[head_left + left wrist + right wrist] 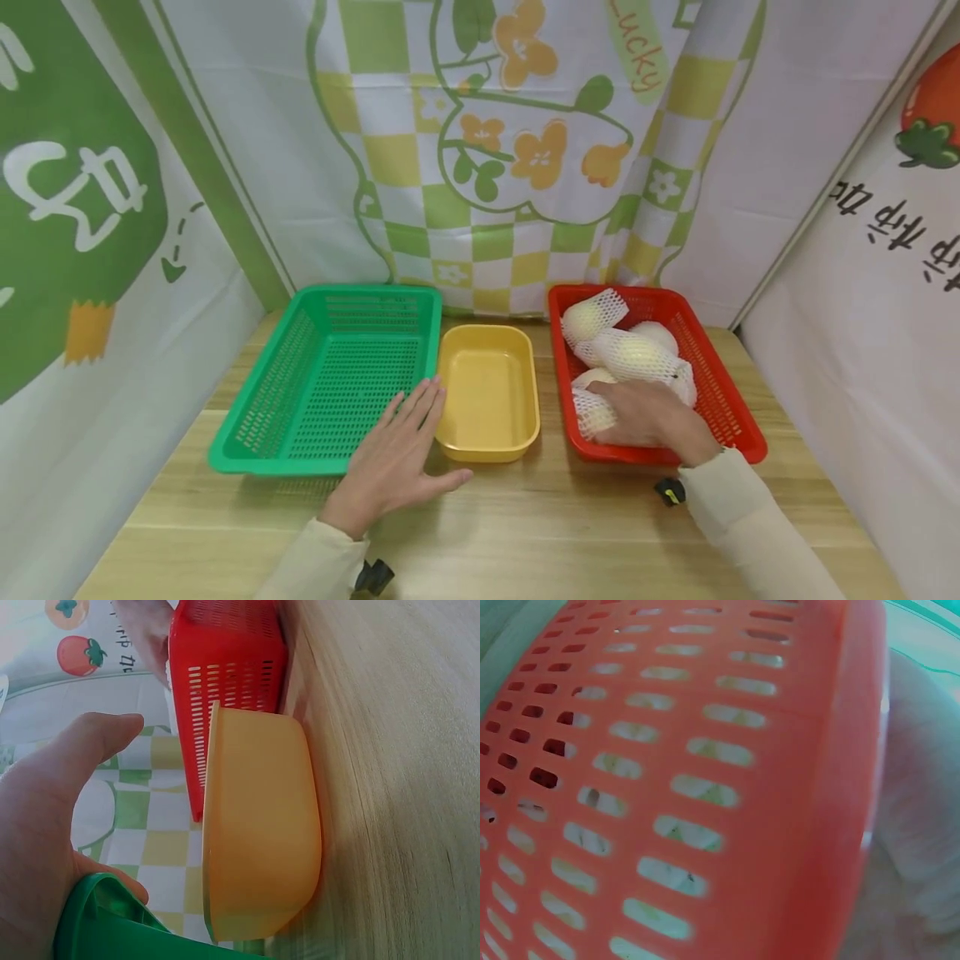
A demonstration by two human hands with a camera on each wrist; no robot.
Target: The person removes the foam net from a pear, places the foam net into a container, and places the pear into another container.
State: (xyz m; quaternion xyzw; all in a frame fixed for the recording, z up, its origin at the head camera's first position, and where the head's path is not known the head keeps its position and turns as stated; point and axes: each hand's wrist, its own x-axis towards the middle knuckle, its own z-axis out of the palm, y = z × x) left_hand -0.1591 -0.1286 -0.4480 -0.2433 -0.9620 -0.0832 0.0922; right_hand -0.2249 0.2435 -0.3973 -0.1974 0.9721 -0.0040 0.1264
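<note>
My left hand (399,457) is spread flat with fingers straight, over the near right corner of the green basket (262,467) and beside the yellow tray (487,456). In the left wrist view its thumb stands away from the fingers, with nothing between. My right hand (651,414) reaches over the near side of the red basket (731,392). Its fingers curl round a pale round fruit in white foam netting (590,410); the fingertips are partly hidden. Several more netted fruits (637,354) lie behind it. The red basket's slotted wall (780,825) fills most of the right wrist view.
All three containers stand side by side on a wooden table (525,533), the yellow tray between the two baskets. A checked, flowered curtain (510,242) hangs close behind them. Printed cloth walls (862,350) close in both sides.
</note>
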